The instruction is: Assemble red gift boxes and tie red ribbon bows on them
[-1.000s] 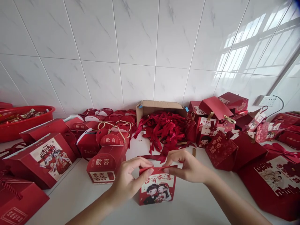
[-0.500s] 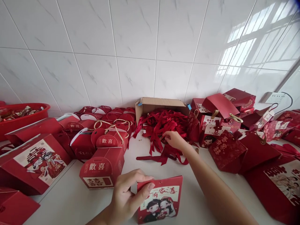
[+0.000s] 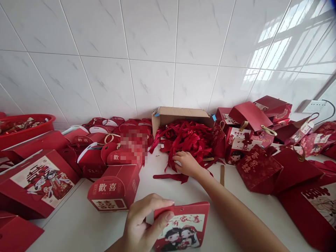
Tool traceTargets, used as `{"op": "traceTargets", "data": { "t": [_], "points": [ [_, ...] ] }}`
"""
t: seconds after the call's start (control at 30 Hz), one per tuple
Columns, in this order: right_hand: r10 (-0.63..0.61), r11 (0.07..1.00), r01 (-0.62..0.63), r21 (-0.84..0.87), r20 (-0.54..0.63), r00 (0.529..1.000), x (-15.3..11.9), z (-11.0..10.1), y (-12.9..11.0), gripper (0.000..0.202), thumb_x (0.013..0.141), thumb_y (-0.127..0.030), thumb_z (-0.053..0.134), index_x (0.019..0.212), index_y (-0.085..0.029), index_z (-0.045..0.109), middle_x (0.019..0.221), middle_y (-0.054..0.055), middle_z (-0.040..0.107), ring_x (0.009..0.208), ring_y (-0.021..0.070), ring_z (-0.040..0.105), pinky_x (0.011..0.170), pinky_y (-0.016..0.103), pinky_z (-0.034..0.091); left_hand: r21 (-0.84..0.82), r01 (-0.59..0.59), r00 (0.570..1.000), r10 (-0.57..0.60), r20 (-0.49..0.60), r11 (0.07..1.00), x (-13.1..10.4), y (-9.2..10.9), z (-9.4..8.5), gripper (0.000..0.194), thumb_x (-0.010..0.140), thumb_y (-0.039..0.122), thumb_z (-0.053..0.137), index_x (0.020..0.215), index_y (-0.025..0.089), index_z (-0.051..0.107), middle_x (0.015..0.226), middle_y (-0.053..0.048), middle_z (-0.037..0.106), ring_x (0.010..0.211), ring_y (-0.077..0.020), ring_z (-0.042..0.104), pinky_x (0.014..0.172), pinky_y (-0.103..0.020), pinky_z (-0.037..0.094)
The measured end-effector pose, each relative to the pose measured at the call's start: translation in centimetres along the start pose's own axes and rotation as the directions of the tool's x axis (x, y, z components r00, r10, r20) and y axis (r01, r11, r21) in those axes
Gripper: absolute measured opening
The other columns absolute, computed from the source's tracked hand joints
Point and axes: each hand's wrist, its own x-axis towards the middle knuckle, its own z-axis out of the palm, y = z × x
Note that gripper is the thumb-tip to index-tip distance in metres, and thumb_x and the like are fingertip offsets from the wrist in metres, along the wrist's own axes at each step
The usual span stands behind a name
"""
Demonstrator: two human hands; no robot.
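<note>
Between thumb and fingers, my left hand (image 3: 147, 220) grips a red box (image 3: 183, 227) with a cartoon couple on a cream panel, near the bottom middle. Further forward, my right hand (image 3: 186, 163) reaches to the front of a tangled pile of dark red ribbons (image 3: 194, 140). Its fingers are bent down at the ribbons, and whether they pinch one cannot be made out. The ribbons spill from a cardboard box (image 3: 183, 112) lying against the wall. One ribbon strip (image 3: 170, 177) lies on the white table in front of my right hand.
Red gift boxes (image 3: 112, 189) crowd the left side, with a red basin (image 3: 47, 122) of wrapped items behind. More red boxes (image 3: 258, 169) stand at the right. A flat brown strap (image 3: 222, 175) lies right of my right forearm. A white socket strip (image 3: 312, 106) is at the far right.
My right hand has moved slightly left and nearer along the front of the ribbon pile. The ribbons by it have shifted, and the brown strap now shows more. My left hand still holds the box.
</note>
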Motion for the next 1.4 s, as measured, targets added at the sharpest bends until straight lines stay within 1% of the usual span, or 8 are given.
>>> {"op": "traceTargets", "data": {
  "t": [0.2, 0.43, 0.53, 0.7, 0.87, 0.93, 1.13, 1.4],
  "points": [
    [0.022, 0.998, -0.025, 0.054, 0.053, 0.998, -0.1, 0.4, 1.0, 0.039, 0.078, 0.001, 0.046, 0.109, -0.014, 0.065, 0.121, 0.013, 0.063, 0.114, 0.0239, 0.055, 0.095, 0.034, 0.042, 0.049, -0.043, 0.999, 0.043, -0.002, 0.998, 0.4, 0.1, -0.3, 0.021, 0.084, 0.012, 0.063, 0.102, 0.025, 0.064, 0.080, 0.001, 0.071, 0.073, -0.0124, 0.069, 0.067, -0.018, 0.055],
    [0.083, 0.980, -0.088, 0.177, 0.039, 0.996, -1.7, -5.7, 3.5, 0.036, 0.089, -0.009, 0.040, 0.113, -0.017, 0.066, 0.116, 0.008, 0.067, 0.105, 0.0184, 0.061, 0.092, 0.027, 0.045, 0.057, -0.089, 0.995, 0.087, 0.045, 0.994, 0.3, -0.1, -0.6, 0.023, 0.084, 0.015, 0.064, 0.106, 0.023, 0.062, 0.087, -0.001, 0.072, 0.080, -0.0128, 0.070, 0.072, -0.017, 0.056],
    [0.103, 0.972, -0.136, 0.191, 0.176, 0.979, -3.5, -7.2, 3.8, 0.030, 0.082, -0.008, 0.048, 0.097, -0.018, 0.072, 0.095, 0.005, 0.072, 0.083, 0.0167, 0.065, 0.075, 0.025, 0.050, 0.038, -0.067, 0.996, 0.065, 0.055, 0.997, 0.1, -0.4, -0.6, 0.026, 0.083, 0.014, 0.063, 0.108, 0.024, 0.061, 0.089, -0.001, 0.072, 0.080, -0.0130, 0.070, 0.071, -0.016, 0.056],
    [0.058, 0.965, -0.171, 0.198, 0.474, 0.878, -6.1, -6.5, 4.2, 0.024, 0.066, -0.006, 0.062, 0.078, -0.022, 0.076, 0.076, 0.001, 0.071, 0.064, 0.0143, 0.063, 0.056, 0.022, 0.048, 0.021, -0.044, 0.998, 0.043, 0.052, 0.999, -0.2, -0.6, -0.5, 0.030, 0.083, 0.011, 0.062, 0.109, 0.026, 0.060, 0.091, 0.000, 0.072, 0.079, -0.0120, 0.070, 0.070, -0.014, 0.056],
    [0.173, 0.961, -0.245, 0.127, 0.414, 0.894, -6.3, -6.1, 5.4, 0.054, 0.070, -0.005, 0.058, 0.116, -0.030, 0.067, 0.111, 0.006, 0.067, 0.088, 0.0204, 0.064, 0.069, 0.029, 0.051, 0.036, -0.049, 0.997, 0.047, 0.057, 0.998, -0.3, -0.7, -0.5, 0.034, 0.082, 0.010, 0.063, 0.112, 0.027, 0.060, 0.091, 0.001, 0.072, 0.081, -0.0122, 0.070, 0.072, -0.014, 0.056],
    [0.205, 0.956, -0.271, 0.111, 0.403, 0.892, -6.2, -6.1, 5.7, 0.055, 0.070, -0.008, 0.060, 0.121, -0.029, 0.064, 0.112, 0.007, 0.066, 0.089, 0.0208, 0.063, 0.068, 0.029, 0.051, 0.039, -0.045, 0.998, 0.042, 0.054, 0.998, -0.2, -0.8, -0.6, 0.035, 0.082, 0.010, 0.063, 0.112, 0.028, 0.060, 0.092, 0.001, 0.072, 0.081, -0.0118, 0.069, 0.071, -0.013, 0.056],
    [0.254, 0.950, -0.304, 0.075, 0.382, 0.889, -5.3, -4.8, 5.9, 0.036, 0.066, -0.034, 0.078, 0.098, -0.021, 0.068, 0.082, 0.003, 0.065, 0.062, 0.0154, 0.058, 0.052, 0.025, 0.042, 0.064, -0.041, 0.998, 0.038, 0.058, 0.997, -0.2, -0.9, -0.7, 0.032, 0.083, 0.012, 0.062, 0.112, 0.028, 0.060, 0.092, 0.001, 0.072, 0.080, -0.0119, 0.070, 0.069, -0.013, 0.057],
    [0.171, 0.965, -0.215, 0.148, 0.266, 0.949, -4.6, -3.4, 7.4, 0.006, 0.068, -0.013, 0.072, 0.071, -0.018, 0.071, 0.069, 0.002, 0.063, 0.066, 0.0135, 0.055, 0.060, 0.022, 0.037, 0.248, -0.105, 0.994, 0.107, 0.005, 0.963, 0.1, -0.4, -0.6, 0.023, 0.084, 0.020, 0.064, 0.107, 0.026, 0.062, 0.088, 0.002, 0.073, 0.075, -0.0108, 0.071, 0.071, -0.012, 0.056]
  ]
}}
